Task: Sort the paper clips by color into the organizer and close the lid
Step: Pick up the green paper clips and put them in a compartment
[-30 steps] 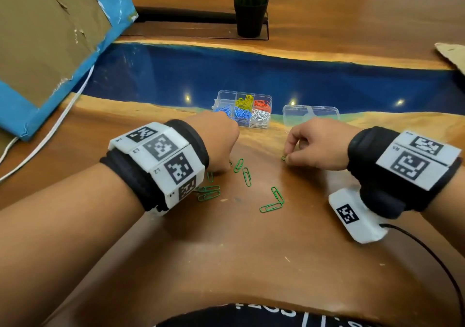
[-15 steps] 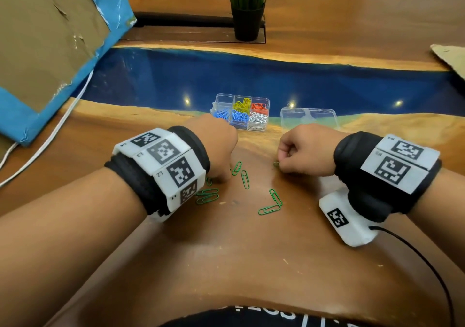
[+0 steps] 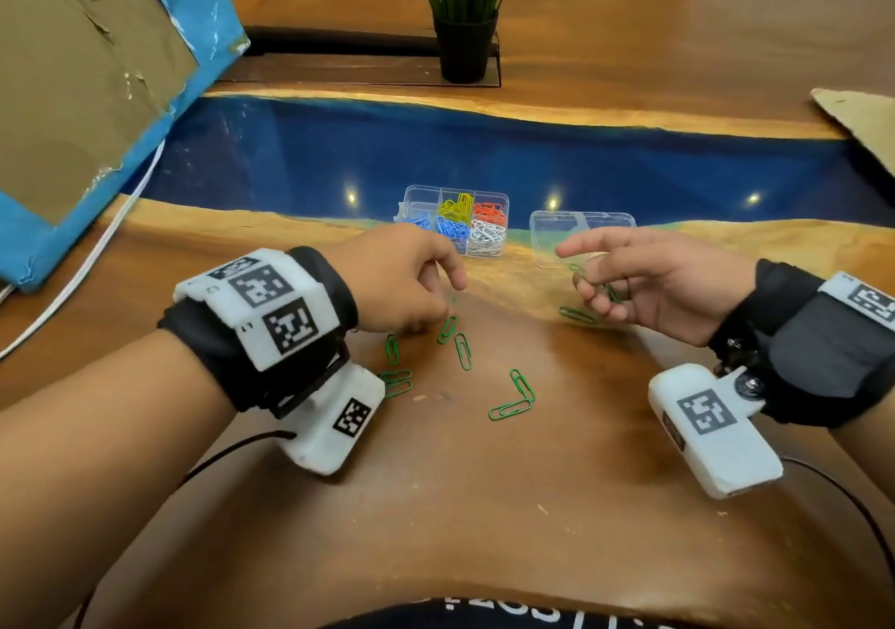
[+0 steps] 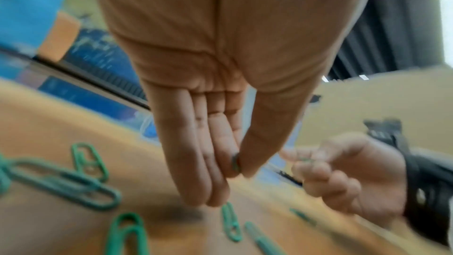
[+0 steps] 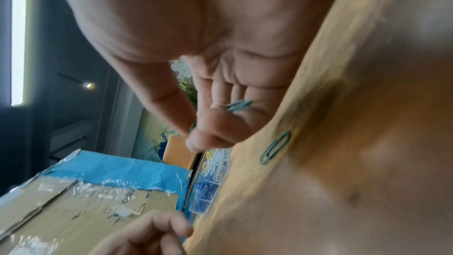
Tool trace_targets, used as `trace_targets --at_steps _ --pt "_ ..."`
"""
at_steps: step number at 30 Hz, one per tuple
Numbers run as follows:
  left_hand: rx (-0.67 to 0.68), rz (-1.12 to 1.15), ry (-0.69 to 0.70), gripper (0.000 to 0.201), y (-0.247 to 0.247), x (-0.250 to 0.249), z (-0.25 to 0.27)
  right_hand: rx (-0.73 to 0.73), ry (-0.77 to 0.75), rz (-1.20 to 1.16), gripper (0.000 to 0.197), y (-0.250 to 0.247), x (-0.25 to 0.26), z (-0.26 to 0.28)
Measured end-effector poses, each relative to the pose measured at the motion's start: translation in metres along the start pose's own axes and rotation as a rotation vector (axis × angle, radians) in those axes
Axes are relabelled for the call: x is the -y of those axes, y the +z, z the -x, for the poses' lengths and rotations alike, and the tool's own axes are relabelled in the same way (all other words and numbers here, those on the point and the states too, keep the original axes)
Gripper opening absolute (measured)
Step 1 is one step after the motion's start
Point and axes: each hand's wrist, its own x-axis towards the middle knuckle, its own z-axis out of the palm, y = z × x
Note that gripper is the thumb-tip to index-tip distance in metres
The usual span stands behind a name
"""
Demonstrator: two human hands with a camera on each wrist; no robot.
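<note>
Currently, left hand point(image 4: 220, 133) pinches one green paper clip point(image 4: 235, 162); right hand point(image 3: 644, 280) cups several. Gather the remaining loose ones before filling the organizer point(image 3: 453, 222).

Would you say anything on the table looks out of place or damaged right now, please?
Loose green paper clips lie scattered on the wooden table, outside the organizer, whose lid lies detached beside it. The cardboard box at far left has torn, peeling blue covering. Nothing else stands out.
</note>
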Motion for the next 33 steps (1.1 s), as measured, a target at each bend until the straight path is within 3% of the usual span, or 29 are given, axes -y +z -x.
trace_targets --at_steps 3,5,7,10,12,14,20,25,27,29,33 --pt "0.055 0.218 -0.078 0.020 0.001 0.000 -0.003 -0.047 0.044 -0.030 0.023 -0.001 0.001 0.000" --pt "0.056 0.200 -0.108 0.021 0.003 -0.002 -0.004 -0.070 0.051 0.041 0.019 0.002 0.002 -0.001" --pt "0.034 0.025 -0.108 0.019 0.004 -0.005 -0.006 -0.095 0.012 0.323 0.018 0.005 0.002 0.000" --pt "-0.018 -0.302 -0.068 0.013 0.007 -0.009 -0.005 -0.143 -0.072 1.024 0.012 0.010 0.003 0.001" --pt "-0.020 -0.409 -0.069 0.013 0.009 -0.011 -0.005 -0.151 -0.065 1.228 0.010 0.016 0.004 0.001" --pt "-0.016 -0.482 -0.076 0.018 0.009 -0.012 -0.006 -0.146 -0.040 1.277 0.008 0.022 0.004 0.000" --pt "0.032 -0.569 -0.078 0.021 0.008 -0.016 -0.007 -0.088 -0.004 1.342 0.008 0.032 0.007 0.001" --pt "0.064 -0.522 -0.073 0.013 0.010 -0.013 -0.004 -0.006 0.018 1.302 0.013 0.038 0.006 0.006" --pt "0.037 -0.474 -0.034 0.019 0.011 -0.012 -0.001 0.022 -0.002 1.251 0.016 0.038 0.005 0.007" --pt "-0.006 -0.417 -0.002 0.025 0.010 -0.012 0.002 0.049 -0.011 1.122 0.018 0.037 0.004 0.007" --pt "-0.027 -0.270 0.037 0.027 0.004 -0.015 0.008 0.204 0.055 0.493 0.020 0.041 0.002 0.007"
